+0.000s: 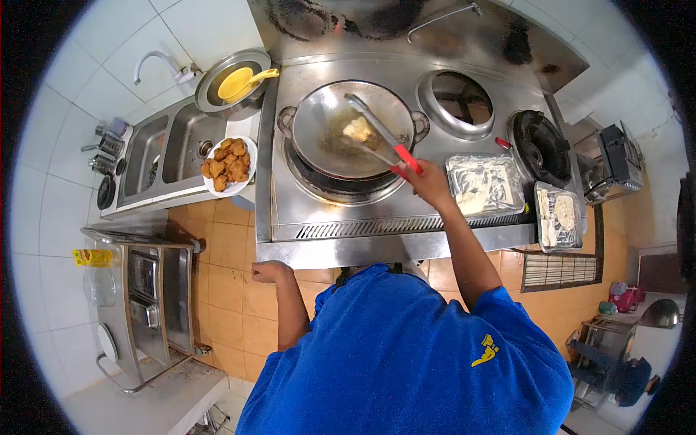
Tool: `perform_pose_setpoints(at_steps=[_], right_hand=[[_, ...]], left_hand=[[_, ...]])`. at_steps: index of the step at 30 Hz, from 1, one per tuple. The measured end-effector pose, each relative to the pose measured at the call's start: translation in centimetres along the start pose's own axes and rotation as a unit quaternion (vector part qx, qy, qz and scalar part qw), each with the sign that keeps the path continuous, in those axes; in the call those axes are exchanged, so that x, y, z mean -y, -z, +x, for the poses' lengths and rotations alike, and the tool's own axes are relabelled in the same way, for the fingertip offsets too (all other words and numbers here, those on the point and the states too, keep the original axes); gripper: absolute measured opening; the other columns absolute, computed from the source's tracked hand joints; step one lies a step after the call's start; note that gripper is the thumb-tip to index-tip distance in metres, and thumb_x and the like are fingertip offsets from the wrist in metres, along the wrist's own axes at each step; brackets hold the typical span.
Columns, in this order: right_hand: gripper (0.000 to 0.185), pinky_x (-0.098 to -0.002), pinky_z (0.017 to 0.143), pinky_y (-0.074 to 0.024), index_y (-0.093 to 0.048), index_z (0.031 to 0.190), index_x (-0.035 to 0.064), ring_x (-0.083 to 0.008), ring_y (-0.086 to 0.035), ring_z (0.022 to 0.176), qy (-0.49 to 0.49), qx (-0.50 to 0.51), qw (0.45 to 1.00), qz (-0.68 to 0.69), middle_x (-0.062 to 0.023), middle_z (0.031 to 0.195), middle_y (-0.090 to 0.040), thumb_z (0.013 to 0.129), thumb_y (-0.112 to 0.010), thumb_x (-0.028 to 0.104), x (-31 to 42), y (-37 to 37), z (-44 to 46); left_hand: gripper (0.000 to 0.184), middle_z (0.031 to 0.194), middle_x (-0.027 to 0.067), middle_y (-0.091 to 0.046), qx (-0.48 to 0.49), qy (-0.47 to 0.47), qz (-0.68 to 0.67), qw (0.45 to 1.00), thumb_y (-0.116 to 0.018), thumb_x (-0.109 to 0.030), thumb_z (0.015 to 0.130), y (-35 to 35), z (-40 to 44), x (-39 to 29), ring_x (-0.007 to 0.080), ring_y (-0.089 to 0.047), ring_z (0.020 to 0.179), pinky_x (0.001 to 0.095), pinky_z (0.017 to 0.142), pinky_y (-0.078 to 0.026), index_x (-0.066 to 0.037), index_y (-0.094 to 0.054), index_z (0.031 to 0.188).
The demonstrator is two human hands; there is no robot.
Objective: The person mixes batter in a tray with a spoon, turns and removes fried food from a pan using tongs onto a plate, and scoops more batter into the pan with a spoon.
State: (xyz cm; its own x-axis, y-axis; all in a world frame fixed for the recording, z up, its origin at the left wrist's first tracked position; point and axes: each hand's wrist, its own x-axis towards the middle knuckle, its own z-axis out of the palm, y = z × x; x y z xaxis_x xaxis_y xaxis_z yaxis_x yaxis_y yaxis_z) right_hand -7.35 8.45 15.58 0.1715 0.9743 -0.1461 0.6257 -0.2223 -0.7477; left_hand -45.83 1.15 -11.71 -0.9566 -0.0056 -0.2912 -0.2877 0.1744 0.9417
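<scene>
My right hand [429, 183] is closed around the red handles of metal tongs [380, 129], whose arms are spread over the wok. A pale battered piece [357, 130] lies in the oil between the tong arms; whether they touch it I cannot tell. The two-handled wok [312, 145] sits on the left burner. By the stove's front left edge, my left hand [270, 272] hangs with its fingers curled and nothing visible in them. Right of the wok, a metal tray [482, 185] is coated with white flour or batter.
A white plate [250, 174] of browned fried pieces stands left of the stove, beside the sink [190, 145]. Behind it, a yellow ladle [243, 83] rests in a metal basin [210, 80]. A second floury tray [557, 217] sits near the right burner [540, 148].
</scene>
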Motion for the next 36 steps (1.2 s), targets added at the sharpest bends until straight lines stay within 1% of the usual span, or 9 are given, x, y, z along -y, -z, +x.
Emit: perform_pose_setpoints(at_steps=[3, 5, 6, 12, 17, 20, 24, 29, 36], right_hand=[[0.05, -0.0391, 0.054, -0.0458, -0.061, 0.074, 0.0006, -0.0289, -0.059, 0.052, 0.043, -0.06, 0.996, -0.051, -0.0155, 0.059, -0.059, 0.083, -0.057, 0.049, -1.3, 2.2, 0.6], [0.049, -0.0413, 0.057, -0.046, -0.061, 0.073, 0.0002, -0.0346, -0.059, 0.057, 0.071, -0.115, 0.985, -0.108, -0.0193, 0.062, -0.059, 0.082, -0.058, 0.049, -1.1, 4.0, 0.8], [0.048, -0.0439, 0.059, -0.0457, -0.061, 0.075, -0.0004, -0.04, -0.058, 0.064, 0.074, -0.106, 0.983, -0.133, -0.0225, 0.065, -0.059, 0.081, -0.059, 0.047, -1.3, 4.8, 1.2], [0.05, -0.0468, 0.062, -0.045, -0.06, 0.069, -0.0009, -0.0406, -0.058, 0.068, 0.153, -0.086, 0.956, -0.235, -0.0238, 0.069, -0.058, 0.08, -0.059, 0.048, -1.6, 6.9, 2.0], [0.051, -0.0476, 0.063, -0.0449, -0.061, 0.066, -0.0004, -0.0408, -0.058, 0.068, 0.147, -0.083, 0.957, -0.237, -0.0248, 0.072, -0.058, 0.079, -0.059, 0.049, -2.1, 7.2, 2.4], [0.051, -0.0474, 0.063, -0.0448, -0.061, 0.066, -0.0004, -0.0406, -0.058, 0.068, 0.148, -0.091, 0.95, -0.259, -0.0249, 0.071, -0.058, 0.079, -0.059, 0.049, -1.7, 6.9, 2.4], [0.05, -0.0471, 0.063, -0.0452, -0.063, 0.066, 0.0, -0.0404, -0.058, 0.068, 0.104, -0.075, 0.96, -0.251, -0.0239, 0.071, -0.059, 0.079, -0.06, 0.048, 0.7, 6.8, 2.3], [0.044, -0.0464, 0.063, -0.0458, -0.064, 0.067, 0.0008, -0.0393, -0.059, 0.067, 0.157, -0.112, 0.959, -0.205, -0.0222, 0.07, -0.059, 0.078, -0.062, 0.044, 0.9, 4.3, 5.1], [0.044, -0.0451, 0.061, -0.0459, -0.065, 0.068, 0.0008, -0.0369, -0.058, 0.067, 0.199, -0.181, 0.939, -0.214, -0.0197, 0.074, -0.058, 0.077, -0.064, 0.044, 0.0, 4.5, 5.7]], left_hand=[[0.036, 0.101, 0.0227, -0.054, 0.032, -0.003, 0.021, 0.999, -0.046, -0.025, 0.088, 0.0, 1.3, 1.7, 0.0293, -0.053, 0.089, 0.0373, 0.077, -0.042, 0.009, -0.049, 0.099], [0.038, 0.102, 0.0239, -0.054, -0.017, 0.023, -0.017, 0.999, -0.045, -0.026, 0.088, 0.9, -3.4, -4.6, 0.0302, -0.053, 0.09, 0.0381, 0.078, -0.042, 0.01, -0.048, 0.101], [0.039, 0.103, 0.0244, -0.053, -0.006, 0.027, -0.006, 1.0, -0.045, -0.026, 0.088, 1.1, -3.8, -5.5, 0.0307, -0.053, 0.091, 0.0384, 0.079, -0.042, 0.01, -0.047, 0.103], [0.038, 0.107, 0.026, -0.052, 0.008, 0.007, -0.011, 1.0, -0.045, -0.025, 0.089, 1.4, -4.7, -6.2, 0.0319, -0.052, 0.096, 0.0391, 0.084, -0.042, 0.009, -0.047, 0.104], [0.033, 0.103, 0.0257, -0.053, -0.014, 0.004, -0.013, 1.0, -0.046, -0.022, 0.089, 0.8, -3.4, -5.0, 0.0319, -0.052, 0.093, 0.0385, 0.083, -0.041, 0.009, -0.049, 0.101], [0.034, 0.102, 0.0258, -0.053, -0.009, -0.005, -0.067, 0.998, -0.046, -0.022, 0.089, 1.2, -4.9, -6.8, 0.0323, -0.052, 0.091, 0.0393, 0.081, -0.042, 0.01, -0.048, 0.101], [0.034, 0.101, 0.0258, -0.053, -0.015, 0.004, -0.006, 1.0, -0.046, -0.022, 0.089, 1.4, -4.9, -7.1, 0.0319, -0.053, 0.089, 0.0394, 0.08, -0.042, 0.01, -0.048, 0.101], [0.035, 0.1, 0.0252, -0.054, -0.029, -0.02, 0.03, 0.999, -0.047, -0.022, 0.089, 1.2, -4.3, -6.3, 0.0314, -0.053, 0.087, 0.0386, 0.078, -0.043, 0.01, -0.048, 0.102], [0.036, 0.099, 0.0227, -0.056, -0.034, 0.002, -0.007, 0.999, -0.048, -0.024, 0.088, 1.2, -5.3, -7.6, 0.0311, -0.055, 0.086, 0.0378, 0.075, -0.043, 0.009, -0.051, 0.102]])
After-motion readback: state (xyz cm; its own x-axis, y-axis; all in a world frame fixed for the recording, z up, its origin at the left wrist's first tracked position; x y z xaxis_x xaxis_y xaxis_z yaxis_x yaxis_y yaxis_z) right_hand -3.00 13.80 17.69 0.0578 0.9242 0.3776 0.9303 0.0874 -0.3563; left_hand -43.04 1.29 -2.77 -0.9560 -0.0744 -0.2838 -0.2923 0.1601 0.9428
